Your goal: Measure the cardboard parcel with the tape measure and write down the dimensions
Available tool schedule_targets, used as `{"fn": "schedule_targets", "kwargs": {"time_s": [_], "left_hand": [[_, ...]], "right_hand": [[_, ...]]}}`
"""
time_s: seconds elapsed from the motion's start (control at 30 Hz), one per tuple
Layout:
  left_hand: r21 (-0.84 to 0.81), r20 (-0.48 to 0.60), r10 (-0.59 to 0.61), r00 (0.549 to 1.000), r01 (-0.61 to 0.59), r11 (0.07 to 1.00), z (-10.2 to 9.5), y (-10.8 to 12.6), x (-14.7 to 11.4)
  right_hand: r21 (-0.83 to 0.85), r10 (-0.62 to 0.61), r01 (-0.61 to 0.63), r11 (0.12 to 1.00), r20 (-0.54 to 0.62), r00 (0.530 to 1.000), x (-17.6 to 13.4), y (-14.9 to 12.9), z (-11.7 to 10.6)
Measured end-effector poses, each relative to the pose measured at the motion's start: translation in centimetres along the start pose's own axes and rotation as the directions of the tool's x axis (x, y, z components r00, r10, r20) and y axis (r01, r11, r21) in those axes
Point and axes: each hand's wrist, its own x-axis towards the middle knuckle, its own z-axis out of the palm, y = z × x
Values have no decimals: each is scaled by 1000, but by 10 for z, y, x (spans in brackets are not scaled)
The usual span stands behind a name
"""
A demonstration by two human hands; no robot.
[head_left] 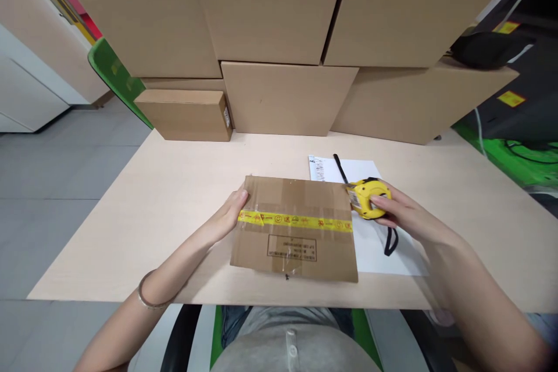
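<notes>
A flat brown cardboard box (292, 197) with a strip of yellow printed tape (300, 221) across it lies in front of me. My left hand (229, 215) grips its left edge, thumb on top and the other fingers out of sight beneath. In my right hand (399, 209) is a yellow tape measure (368, 197), held beside the box's upper right corner. A black wrist strap (391, 241) hangs from the tape measure. Under the box and the tape measure is a white sheet of paper (387, 253), partly covered. A black pen (340, 167) lies on the paper.
Large cardboard boxes (288, 99) are stacked along the table's far side. A smaller closed box (187, 116) stands at the back left of the pale wooden table (174, 186). A green chair back (113, 72) is beyond the left edge, and dark equipment (523, 81) stands at the right.
</notes>
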Motion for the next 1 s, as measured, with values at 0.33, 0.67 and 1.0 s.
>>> {"fn": "schedule_targets", "kwargs": {"time_s": [0.33, 0.67, 1.0], "left_hand": [[-30, -21, 634, 773, -635, 772, -12, 17, -2], [-20, 82, 701, 708, -702, 711, -3, -42, 8], [98, 46, 673, 738, -674, 732, -7, -66, 5]], "right_hand": [[218, -64, 151, 964, -363, 929, -24, -25, -14], [-475, -596, 588, 654, 155, 788, 20, -115, 57], [-587, -456, 742, 324, 590, 666, 39, -149, 122]]}}
